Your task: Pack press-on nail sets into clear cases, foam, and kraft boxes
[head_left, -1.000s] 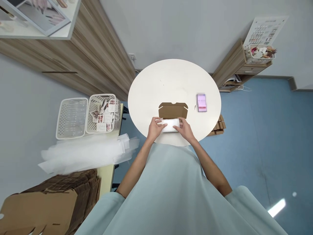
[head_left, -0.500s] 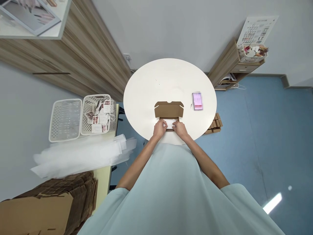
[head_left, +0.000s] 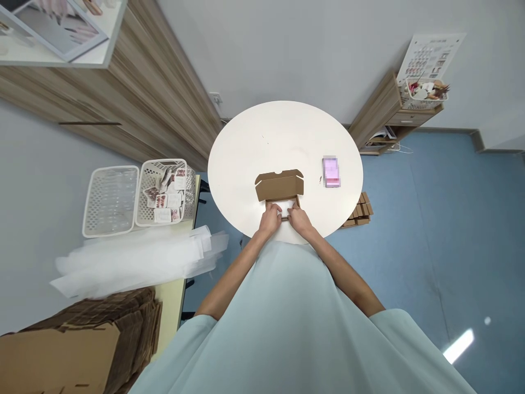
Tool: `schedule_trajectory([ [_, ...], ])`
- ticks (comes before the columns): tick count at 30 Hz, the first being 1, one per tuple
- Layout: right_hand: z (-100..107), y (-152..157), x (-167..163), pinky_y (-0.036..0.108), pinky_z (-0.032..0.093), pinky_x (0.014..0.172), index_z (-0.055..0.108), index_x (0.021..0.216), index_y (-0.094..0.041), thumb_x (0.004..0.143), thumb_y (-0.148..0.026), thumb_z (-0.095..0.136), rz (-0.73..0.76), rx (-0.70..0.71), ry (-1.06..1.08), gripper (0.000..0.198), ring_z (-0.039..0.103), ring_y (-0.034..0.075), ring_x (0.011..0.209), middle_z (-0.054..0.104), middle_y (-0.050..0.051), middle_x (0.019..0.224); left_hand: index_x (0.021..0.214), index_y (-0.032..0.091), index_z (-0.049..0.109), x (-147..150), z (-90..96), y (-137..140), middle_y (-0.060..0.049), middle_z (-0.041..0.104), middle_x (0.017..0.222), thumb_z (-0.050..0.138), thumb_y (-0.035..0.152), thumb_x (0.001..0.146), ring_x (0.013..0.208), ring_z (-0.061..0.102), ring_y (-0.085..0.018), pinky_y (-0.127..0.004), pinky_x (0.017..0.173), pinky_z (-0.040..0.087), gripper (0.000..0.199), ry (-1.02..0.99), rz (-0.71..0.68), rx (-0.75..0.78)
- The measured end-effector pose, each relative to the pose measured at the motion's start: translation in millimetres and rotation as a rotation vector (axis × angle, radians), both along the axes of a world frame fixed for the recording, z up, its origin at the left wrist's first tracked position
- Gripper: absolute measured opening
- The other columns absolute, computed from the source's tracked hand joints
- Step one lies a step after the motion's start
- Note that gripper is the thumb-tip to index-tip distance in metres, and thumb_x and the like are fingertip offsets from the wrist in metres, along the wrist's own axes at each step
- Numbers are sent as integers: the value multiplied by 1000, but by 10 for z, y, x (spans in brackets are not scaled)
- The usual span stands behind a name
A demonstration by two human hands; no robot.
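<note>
A small brown cardboard mailer box (head_left: 280, 186) lies near the front edge of the round white table, its lid standing up and folded back. White paper or soft sheet (head_left: 284, 208) lines its inside. My left hand (head_left: 270, 218) is closed over the box's left front corner, fingertips curled in against the white lining. On the opposite corner my right hand (head_left: 299, 219) is closed in the same way, its fingers reaching over the side wall. The hands hide the box's front corners, and I cannot make out what lies beneath the white lining.
On the white table (head_left: 241, 142) a phone-like object with a blurred pink screen (head_left: 331, 172) lies right of the box. To the left are white baskets (head_left: 163, 191), white sheets (head_left: 135, 260) and stacked flat cardboard (head_left: 61, 355). Small brown boxes (head_left: 360, 210) sit beyond the table's right edge.
The box has turned slightly and its lid has shifted a little to the left. Both hands have stayed at its sides, with the fingers moved slightly over the white lining.
</note>
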State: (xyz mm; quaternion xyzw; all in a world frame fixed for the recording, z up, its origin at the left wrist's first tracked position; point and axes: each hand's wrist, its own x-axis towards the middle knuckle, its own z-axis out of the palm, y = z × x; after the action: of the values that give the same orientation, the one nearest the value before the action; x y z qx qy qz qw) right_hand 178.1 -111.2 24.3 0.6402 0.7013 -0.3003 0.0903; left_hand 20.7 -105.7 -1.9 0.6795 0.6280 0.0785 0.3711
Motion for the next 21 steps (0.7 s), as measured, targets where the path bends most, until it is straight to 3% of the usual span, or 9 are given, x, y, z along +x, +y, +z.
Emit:
schedule_trajectory([
  [13, 88, -44, -5, 34, 52, 92, 70, 120, -12, 106, -15, 48, 0, 52, 16, 27, 70, 27, 107, 69, 18, 126, 106, 23, 63, -26, 160, -12, -10, 68, 120, 57, 14, 95, 104, 71, -29, -42, 94, 55, 15, 3, 6, 45],
  [15, 145, -7, 57, 36, 53, 97, 71, 118, -13, 106, -20, 49, -57, 145, 88, 26, 69, 28, 109, 70, 18, 124, 105, 23, 63, -93, 219, 17, -10, 69, 114, 55, 17, 97, 103, 70, -28, -42, 95, 55, 12, -32, 93, 130],
  [17, 200, 85, 175, 40, 52, 103, 70, 123, -13, 108, -26, 46, -176, 318, 199, 31, 68, 29, 113, 70, 19, 124, 111, 23, 62, -200, 272, 91, -11, 67, 118, 55, 21, 99, 105, 70, -27, -42, 97, 55, 14, -79, 269, 254],
  [19, 233, 229, 320, 46, 51, 109, 64, 135, -13, 108, -34, 46, -333, 501, 314, 38, 65, 31, 123, 68, 20, 131, 128, 20, 57, -321, 307, 214, -16, 61, 135, 60, 24, 97, 117, 67, -28, -44, 103, 54, 32, -131, 450, 344],
  [21, 238, 398, 449, 51, 48, 116, 53, 150, -13, 104, -39, 55, -437, 551, 423, 53, 58, 33, 136, 61, 22, 146, 145, 17, 47, -422, 324, 364, -21, 52, 150, 68, 23, 91, 136, 58, -32, -46, 113, 49, 59, -207, 530, 326],
])
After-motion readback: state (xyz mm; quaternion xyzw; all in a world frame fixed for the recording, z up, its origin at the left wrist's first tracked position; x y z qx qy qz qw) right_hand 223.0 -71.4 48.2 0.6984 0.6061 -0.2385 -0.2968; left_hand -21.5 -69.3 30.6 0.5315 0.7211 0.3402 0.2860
